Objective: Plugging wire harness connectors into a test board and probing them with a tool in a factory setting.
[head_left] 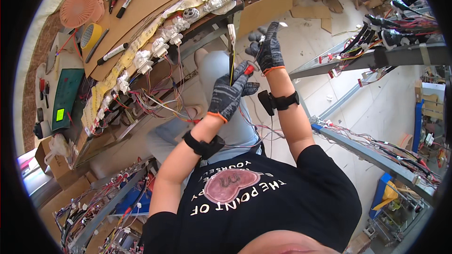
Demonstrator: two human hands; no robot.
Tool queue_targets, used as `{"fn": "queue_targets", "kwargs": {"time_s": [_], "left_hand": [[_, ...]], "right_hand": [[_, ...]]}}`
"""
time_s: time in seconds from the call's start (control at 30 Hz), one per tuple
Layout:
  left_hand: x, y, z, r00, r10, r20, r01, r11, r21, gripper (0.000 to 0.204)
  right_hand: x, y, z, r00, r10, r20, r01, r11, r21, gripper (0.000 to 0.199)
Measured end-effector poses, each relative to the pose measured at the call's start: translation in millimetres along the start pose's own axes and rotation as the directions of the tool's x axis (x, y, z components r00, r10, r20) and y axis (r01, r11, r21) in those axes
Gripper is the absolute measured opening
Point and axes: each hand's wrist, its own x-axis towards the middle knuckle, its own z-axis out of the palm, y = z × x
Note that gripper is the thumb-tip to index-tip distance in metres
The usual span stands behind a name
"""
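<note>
My left hand (228, 91), in a dark grey knit glove with an orange cuff, is closed around a bundle of thin wires. A red piece (250, 69) shows at its fingertips. Yellow and black wires rise from this hand to a slim white connector (231, 30). My right hand (270, 51), gloved alike, is up and to the right. Its fingers are curled leftward and partly blurred, so what they hold is hard to make out. Beside its topmost finger is a small white tip (283, 24). Loose wires (263, 127) hang below both hands.
A bench at the left bears a yellow-taped row of white connectors (142, 61), a pink fan (81, 7), a yellow tape roll (88, 35) and markers (112, 53). Metal rails (372, 153) with wire harnesses stand at the right. A cardboard box (263, 2) lies ahead.
</note>
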Motion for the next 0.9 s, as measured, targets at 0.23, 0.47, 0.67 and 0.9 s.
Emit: {"fn": "queue_targets", "kwargs": {"time_s": [0.23, 0.47, 0.67, 0.9], "left_hand": [[6, -40, -10, 0.974, 0.169, -0.149, -0.154, 0.983, 0.103, 0.025], [7, -25, 1, 0.811, 0.449, -0.375, -0.376, 0.891, 0.254, 0.028], [-4, -10, 2, 0.802, 0.519, -0.296, -0.424, 0.843, 0.330, 0.030], [-5, -25, -17, 0.772, 0.636, -0.019, -0.520, 0.648, 0.556, 0.051]], "right_hand": [[45, -12, -9, 0.943, -0.296, 0.150, 0.282, 0.953, 0.109, 0.026], [27, -30, 26, 0.894, -0.392, 0.216, 0.430, 0.887, -0.169, 0.017], [26, -33, 39, 0.855, -0.459, 0.242, 0.516, 0.794, -0.320, 0.016], [34, -21, 39, 0.817, -0.532, 0.222, 0.576, 0.739, -0.349, 0.013]]}}
